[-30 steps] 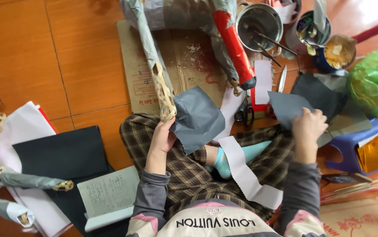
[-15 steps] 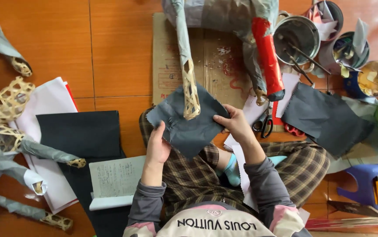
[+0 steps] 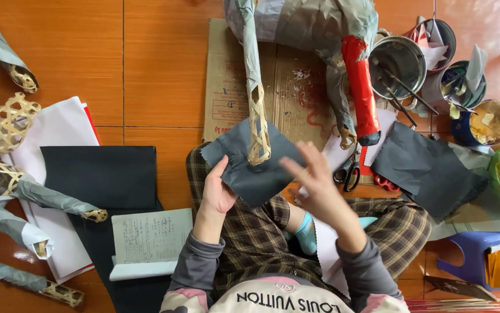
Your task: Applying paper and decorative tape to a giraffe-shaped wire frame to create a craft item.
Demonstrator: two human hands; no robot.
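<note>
Hands: left (image 3: 218,194) grips dark paper (image 3: 250,168); right (image 3: 314,179), blurred, spread open beside it.

Grey sleeves (image 3: 198,269) with pink shoulders, a cream top, brown checked trousers (image 3: 256,237) and light blue socks (image 3: 307,233).

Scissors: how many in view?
2. Black-handled scissors on the floor right of the right hand; red-handled scissors beside them, mostly under dark paper. More may be hidden.
</note>
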